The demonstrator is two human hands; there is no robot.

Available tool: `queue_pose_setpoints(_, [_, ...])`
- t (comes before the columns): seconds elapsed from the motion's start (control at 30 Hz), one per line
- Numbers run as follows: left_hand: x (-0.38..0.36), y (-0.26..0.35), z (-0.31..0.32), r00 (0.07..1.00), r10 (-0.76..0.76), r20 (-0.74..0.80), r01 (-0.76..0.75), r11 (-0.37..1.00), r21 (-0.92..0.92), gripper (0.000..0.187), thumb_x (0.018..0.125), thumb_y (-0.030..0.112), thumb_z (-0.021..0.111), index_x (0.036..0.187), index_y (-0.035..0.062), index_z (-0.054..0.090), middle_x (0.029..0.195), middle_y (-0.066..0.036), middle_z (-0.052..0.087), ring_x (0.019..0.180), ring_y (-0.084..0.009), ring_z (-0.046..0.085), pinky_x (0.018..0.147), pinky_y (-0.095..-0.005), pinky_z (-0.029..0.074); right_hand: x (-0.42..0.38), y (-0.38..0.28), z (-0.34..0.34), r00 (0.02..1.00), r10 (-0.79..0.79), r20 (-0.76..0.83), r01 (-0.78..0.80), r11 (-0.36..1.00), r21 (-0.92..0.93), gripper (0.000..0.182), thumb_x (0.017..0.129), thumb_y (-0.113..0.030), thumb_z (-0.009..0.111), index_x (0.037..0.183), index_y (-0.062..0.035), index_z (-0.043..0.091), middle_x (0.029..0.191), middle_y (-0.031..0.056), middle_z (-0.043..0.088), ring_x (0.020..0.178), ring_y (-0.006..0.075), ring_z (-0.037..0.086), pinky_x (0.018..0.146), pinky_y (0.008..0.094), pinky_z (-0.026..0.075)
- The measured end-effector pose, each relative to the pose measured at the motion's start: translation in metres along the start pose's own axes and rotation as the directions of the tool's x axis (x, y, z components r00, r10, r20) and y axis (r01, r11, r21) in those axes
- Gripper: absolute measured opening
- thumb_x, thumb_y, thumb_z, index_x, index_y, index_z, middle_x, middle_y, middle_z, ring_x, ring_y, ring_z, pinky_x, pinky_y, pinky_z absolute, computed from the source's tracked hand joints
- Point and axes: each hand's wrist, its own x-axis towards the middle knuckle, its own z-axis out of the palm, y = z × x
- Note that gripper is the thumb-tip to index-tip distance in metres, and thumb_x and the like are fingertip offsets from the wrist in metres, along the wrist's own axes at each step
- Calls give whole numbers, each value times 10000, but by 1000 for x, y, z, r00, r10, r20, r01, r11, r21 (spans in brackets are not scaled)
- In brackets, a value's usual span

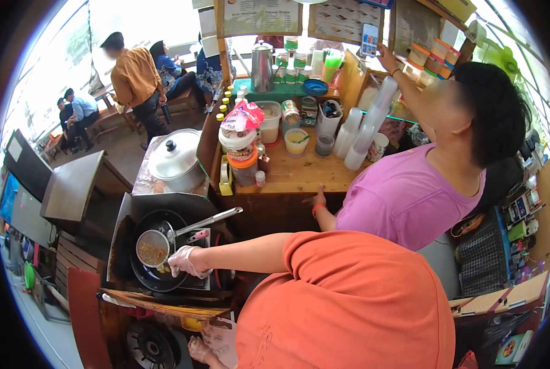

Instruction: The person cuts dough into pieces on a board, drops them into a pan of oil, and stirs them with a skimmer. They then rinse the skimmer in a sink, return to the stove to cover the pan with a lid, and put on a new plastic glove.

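My right hand (189, 262), in a clear plastic glove, reaches over the black wok (141, 274). Its fingers are bunched together beside the rim of a round strainer; what they pinch is hidden. Brownish bits of food lie in the strainer (152, 248), whose long metal handle points up and right across the wok's edge. A pink-handled item (197, 236) lies close to that handle. Lower down, my left hand (199, 349), also gloved, has curled fingers at the edge of a pale sheet or board (221, 339); anything inside them is hidden.
A large lidded pot (175, 161) stands beyond the wok. A wooden counter (275, 177) carries tubs, bottles and stacked plastic cups (381, 101). Close on the right, a person in a pink shirt (410, 190) holds up a phone (369, 40). A second burner (151, 347) sits below.
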Motion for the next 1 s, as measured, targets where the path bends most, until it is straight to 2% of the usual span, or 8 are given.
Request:
queue_pose_setpoints(0.43, [46, 26, -110, 689, -716, 113, 648, 538, -540, 162, 905, 289, 689, 838, 144, 659, 515, 30, 432, 337, -102, 306, 312, -295, 254, -3, -13, -2, 997, -69, -20, 70, 995, 64, 196, 817, -228, 594, 823, -114, 753, 589, -25, 536, 491, 130, 443, 453, 330, 343])
queue_pose_setpoints(0.53, [69, 39, -133, 983, -143, -116, 59, 842, -536, 216, 927, 140, 646, 1048, -34, 691, 892, -97, 674, 775, -164, 620, 713, -289, 539, 57, 31, -13, 912, -388, 131, 407, 890, -205, 229, 674, -173, 704, 891, -112, 737, 791, 19, 651, 699, 174, 578, 610, 323, 463])
queue_pose_setpoints(0.6, [86, 135, -169, 882, -443, 163, 457, 717, -526, 180, 938, 184, 638, 1055, 70, 713, 783, -12, 638, 592, -49, 507, 513, -198, 421, 54, 24, -29, 875, -410, 256, 480, 803, -353, 533, 447, -130, 846, 963, -133, 710, 986, 57, 714, 946, 229, 697, 809, 300, 562])
queue_pose_setpoints(0.63, [107, 107, -158, 931, -352, 100, 338, 727, -598, 156, 922, 188, 661, 1044, 107, 713, 731, 21, 612, 520, -22, 440, 445, -192, 337, 46, 20, -36, 625, -668, 404, 690, 231, -686, 522, 473, -137, 835, 981, -134, 712, 989, 61, 715, 953, 238, 697, 809, 325, 561])
queue_pose_setpoints(0.67, [118, 127, -159, 1000, 10, -14, -13, 969, -248, 149, 927, 175, 653, 1055, 123, 709, 853, 7, 646, 595, -25, 490, 494, -192, 379, 38, 16, -41, 612, -680, 403, 704, 238, -669, 422, 571, -129, 779, 988, -144, 713, 1016, 61, 719, 945, 247, 698, 797, 348, 557])
queue_pose_setpoints(0.8, [159, 240, -145, 940, -268, 212, 341, 745, -573, 187, 863, 161, 734, 1009, 50, 699, 654, 20, 579, 438, -56, 426, 386, -227, 281, 22, 0, -57, 690, -595, 413, 631, 215, -745, 349, 690, -19, 641, 1019, -133, 677, 960, 97, 709, 915, 287, 692, 767, 395, 532])
queue_pose_setpoints(0.9, [205, 248, -85, 920, -189, 343, 369, 712, -598, 158, 872, 135, 706, 995, 37, 692, 644, 5, 579, 427, -72, 435, 368, -248, 258, 22, -15, -59, 983, 136, 125, -137, 990, 5, 353, 681, 33, 642, 1004, -108, 671, 948, 88, 708, 846, 272, 669, 708, 357, 526])
queue_pose_setpoints(1.0, [244, 228, -6, 902, -135, 410, 275, 912, -306, 137, 859, 235, 655, 837, 111, 705, 671, -30, 636, 498, -164, 550, 442, -328, 412, 24, 0, -72, 960, -239, 147, 274, 913, -303, 198, 755, -39, 619, 930, -81, 699, 846, 61, 682, 704, 215, 620, 615, 326, 485])
